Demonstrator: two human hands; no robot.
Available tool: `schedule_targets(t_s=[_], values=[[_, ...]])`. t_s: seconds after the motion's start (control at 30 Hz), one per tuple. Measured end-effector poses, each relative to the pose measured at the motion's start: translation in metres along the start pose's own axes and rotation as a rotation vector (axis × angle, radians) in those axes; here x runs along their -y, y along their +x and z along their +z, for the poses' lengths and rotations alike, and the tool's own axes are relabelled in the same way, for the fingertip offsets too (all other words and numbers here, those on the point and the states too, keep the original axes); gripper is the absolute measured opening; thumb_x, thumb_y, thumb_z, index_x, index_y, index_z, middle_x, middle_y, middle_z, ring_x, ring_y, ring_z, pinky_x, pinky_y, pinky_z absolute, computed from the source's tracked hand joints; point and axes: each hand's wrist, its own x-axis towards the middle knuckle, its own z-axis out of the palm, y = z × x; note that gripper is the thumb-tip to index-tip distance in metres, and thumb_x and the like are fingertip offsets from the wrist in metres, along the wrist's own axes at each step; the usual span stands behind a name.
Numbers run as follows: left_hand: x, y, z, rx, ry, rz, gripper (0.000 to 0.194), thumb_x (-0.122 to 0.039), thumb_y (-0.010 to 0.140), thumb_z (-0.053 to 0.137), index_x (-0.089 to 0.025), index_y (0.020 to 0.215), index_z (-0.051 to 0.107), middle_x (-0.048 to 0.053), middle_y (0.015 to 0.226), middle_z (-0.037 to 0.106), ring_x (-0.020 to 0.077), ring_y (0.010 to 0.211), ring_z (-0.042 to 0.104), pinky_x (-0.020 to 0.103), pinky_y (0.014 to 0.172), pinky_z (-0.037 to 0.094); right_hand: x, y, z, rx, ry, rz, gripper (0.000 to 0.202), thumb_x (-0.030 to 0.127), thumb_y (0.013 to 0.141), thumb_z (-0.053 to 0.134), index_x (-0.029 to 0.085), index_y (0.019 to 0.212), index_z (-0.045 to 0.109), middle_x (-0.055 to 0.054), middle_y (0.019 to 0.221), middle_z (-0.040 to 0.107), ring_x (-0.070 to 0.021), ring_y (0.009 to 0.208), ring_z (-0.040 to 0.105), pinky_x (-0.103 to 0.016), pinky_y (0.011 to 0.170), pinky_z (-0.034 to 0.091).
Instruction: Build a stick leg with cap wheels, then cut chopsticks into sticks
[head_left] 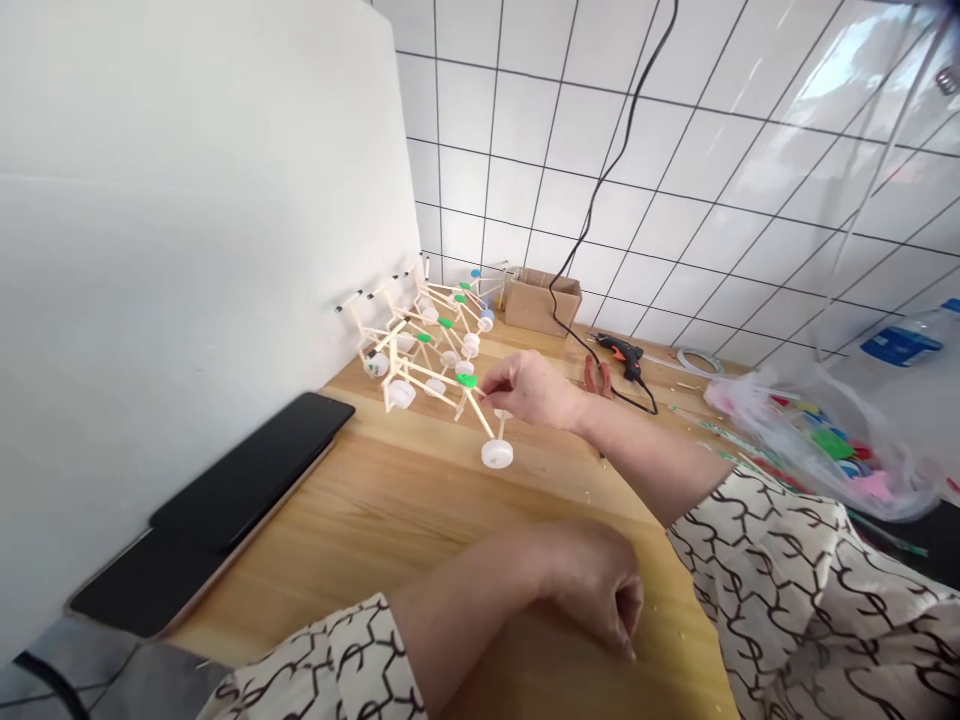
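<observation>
Near the middle, my right hand (534, 388) pinches a small tricycle model (427, 376) by its front, beside the green cap. This model is built of pale wooden sticks, with white round wheels and dark tips on its handlebar-like stick. It stands on the wooden table. My left hand (592, 585) rests low on the tabletop, its fingers curled together and nothing visible in them. Behind the held model, several similar stick models (445, 322) stand in a row along the white wall, with green or blue caps.
A tablet-like black slab (247, 475) lies at the left edge. Toward the tiled wall are a cardboard box (543, 300), red-handled pliers (598, 377) and a black glue gun (621, 350) with its cord. At right lies a plastic bag (847, 440) of colourful pieces.
</observation>
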Motion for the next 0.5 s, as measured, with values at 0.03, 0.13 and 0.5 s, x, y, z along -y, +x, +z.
schedule_targets(t_s=[0.03, 0.13, 0.5], values=[[0.000, 0.000, -0.001, 0.008, -0.001, 0.006, 0.011, -0.020, 0.063, 0.070, -0.018, 0.059, 0.060, -0.006, 0.058, 0.057, 0.0098, 0.055, 0.055, 0.019, 0.046, 0.037, 0.003, 0.005, 0.003, 0.012, -0.001, -0.005, 0.013, 0.011, 0.069, 0.058, 0.012, 0.071, 0.071, 0.003, 0.055, 0.054, -0.0070, 0.053, 0.042, -0.020, 0.049, 0.029], [0.001, 0.001, -0.002, 0.027, -0.001, 0.019, 0.010, -0.018, 0.063, 0.069, -0.018, 0.060, 0.060, -0.006, 0.059, 0.057, 0.0102, 0.057, 0.056, 0.019, 0.046, 0.037, 0.011, 0.017, 0.012, 0.042, -0.004, -0.017, 0.015, 0.009, 0.069, 0.056, 0.012, 0.070, 0.071, 0.003, 0.055, 0.053, -0.0068, 0.053, 0.042, -0.019, 0.049, 0.029], [0.005, 0.003, -0.001, 0.048, 0.028, 0.047, 0.008, -0.024, 0.066, 0.066, -0.018, 0.068, 0.062, -0.005, 0.065, 0.059, 0.0112, 0.063, 0.058, 0.018, 0.049, 0.039, 0.018, 0.033, 0.024, 0.052, -0.019, 0.053, 0.020, 0.002, 0.067, 0.053, 0.009, 0.071, 0.071, 0.002, 0.057, 0.057, -0.0074, 0.054, 0.044, -0.018, 0.049, 0.033]])
